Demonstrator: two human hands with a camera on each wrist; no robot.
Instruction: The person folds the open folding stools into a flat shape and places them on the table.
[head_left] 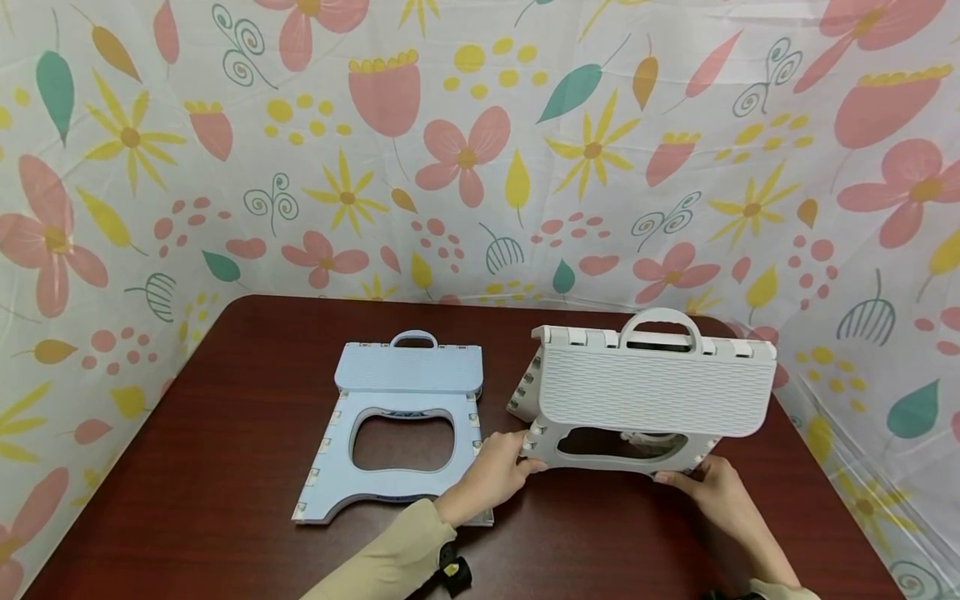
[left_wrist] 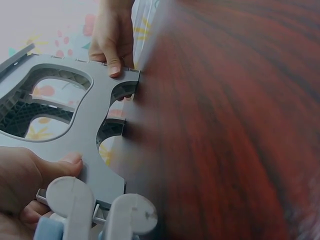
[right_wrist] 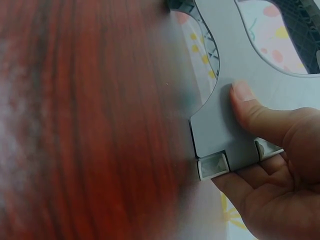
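Note:
A white folding step stool (head_left: 652, 383) stands partly unfolded at the right of the table, its ridged top panel and arched carry handle tilted up. My left hand (head_left: 495, 467) grips the left edge of its leg panel. At the lower right of that panel, my right hand (head_left: 716, 492) holds the edge. The left wrist view shows the left thumb lying flat on the panel (left_wrist: 100, 95), near the large cutout. In the right wrist view, the right thumb (right_wrist: 245, 92) presses the panel's face while the fingers curl behind its hinged edge.
A light blue folding step stool (head_left: 408, 367) lies folded flat on the dark red-brown table (head_left: 210, 433), just left of my left hand. Two pale rounded pieces (left_wrist: 70, 200) stand close before the left wrist camera. Behind the table hangs a flower-print curtain (head_left: 465, 217).

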